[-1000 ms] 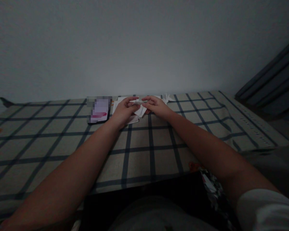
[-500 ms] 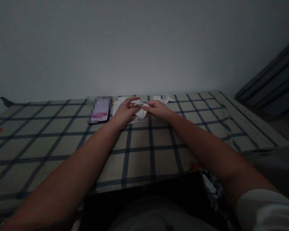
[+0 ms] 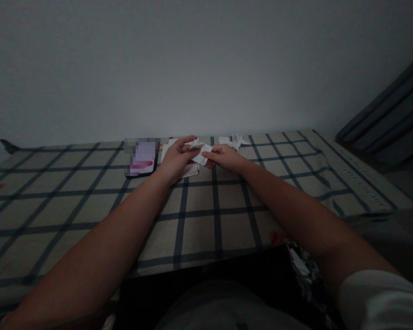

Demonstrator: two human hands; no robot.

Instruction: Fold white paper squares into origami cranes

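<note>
Both my hands meet over the far part of a checked cloth [image 3: 206, 215]. My left hand [image 3: 175, 161] and my right hand [image 3: 223, 156] pinch a small folded white paper piece [image 3: 200, 151] between them, a little above the cloth. The fingers of both hands are closed on it. Under my left hand lie flat white paper sheets [image 3: 190, 169].
A phone [image 3: 142, 158] with a lit screen lies left of my hands. A finished white folded paper figure [image 3: 234, 140] sits behind my right hand near the wall. A dark striped fabric [image 3: 388, 128] rises at the right edge.
The folded paper has been turned and lifted slightly between my fingers, and my right hand has drawn in a little toward my left. The arms stay in place.
</note>
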